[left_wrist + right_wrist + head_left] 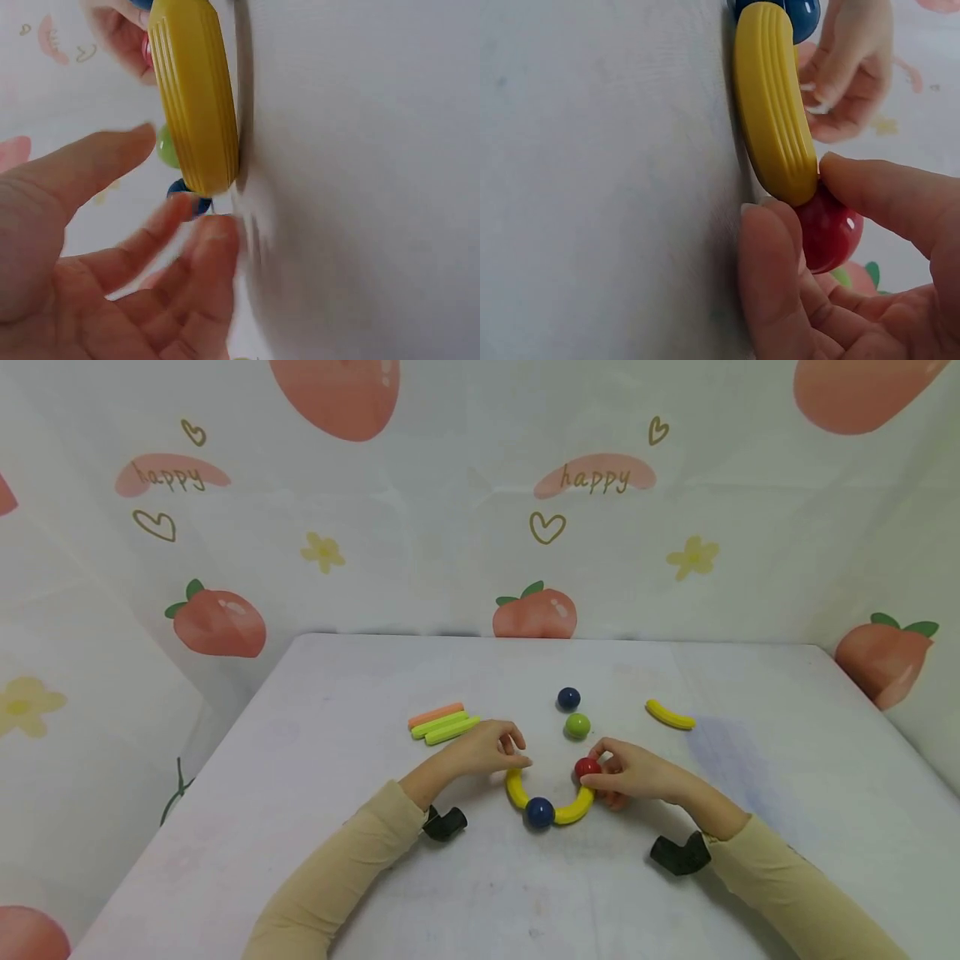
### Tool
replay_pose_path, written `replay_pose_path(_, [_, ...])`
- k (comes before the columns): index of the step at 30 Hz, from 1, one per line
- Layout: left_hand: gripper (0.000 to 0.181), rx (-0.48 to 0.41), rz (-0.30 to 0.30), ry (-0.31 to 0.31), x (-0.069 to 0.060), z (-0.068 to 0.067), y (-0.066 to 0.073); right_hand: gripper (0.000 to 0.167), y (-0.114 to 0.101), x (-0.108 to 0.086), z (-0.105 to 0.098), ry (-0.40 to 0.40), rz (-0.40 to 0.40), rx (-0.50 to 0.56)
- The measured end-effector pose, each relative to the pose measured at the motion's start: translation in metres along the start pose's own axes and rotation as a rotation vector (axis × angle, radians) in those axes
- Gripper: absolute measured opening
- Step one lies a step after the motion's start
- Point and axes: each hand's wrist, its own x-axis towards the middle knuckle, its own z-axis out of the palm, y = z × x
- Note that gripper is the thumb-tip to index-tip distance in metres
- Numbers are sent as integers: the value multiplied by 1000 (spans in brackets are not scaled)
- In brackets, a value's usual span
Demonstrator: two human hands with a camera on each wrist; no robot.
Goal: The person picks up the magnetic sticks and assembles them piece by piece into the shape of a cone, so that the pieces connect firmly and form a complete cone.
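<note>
a white cloth backdrop [450, 510] printed with pink peaches, gold hearts and yellow flowers stands behind a pale white tabletop [420, 893]. 2 beige fabric sleeves [337, 868] reach in over it.

the left hand [480, 750] has its thumb and fingers spread and loosely bent, holding nothing, near the far end of the left curve; its fingertips blur in the left wrist view, so whether any brushes that piece is hard to say. the right hand [630, 772] pinches the red ball between thumb and fingers.

2 black bent pieces [680, 853] sit at the wrists. past the left hand lie 3 ribbed straight sticks side by side: 1 orange stick [437, 716] and 2 lime green sticks [440, 725].

a ribbed yellow left curve [516, 788] and a ribbed yellow right curve [575, 807] form a u on the table, with a glossy dark blue ball [540, 812] between them at the near side. the glossy red ball [587, 767] touches the right curve's far end. a 3rd yellow curve [670, 715] lies apart, farther right. beyond the u sit a glossy green ball [577, 726] and, just behind it, another dark blue ball [569, 698].
</note>
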Motion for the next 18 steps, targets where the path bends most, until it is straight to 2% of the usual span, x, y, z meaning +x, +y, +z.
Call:
replay_pose_path(3, [35,12,-64,-47,-3,0,-2,44,2,-1,-2,-17,-9,9])
replay_pose_path(6, [39,5,-99,-87,-5,2,-2,43,4,-1,-3,-30,-24,7])
replay_pose_path(11, [34,-14,-92,-90,-5,5,-1,42,3,-2,-3,-39,-29,-24])
replay_pose_path(18, [32,-47,-47,-58,-4,5,-1,43,1,-3,-2,-48,-40,-56])
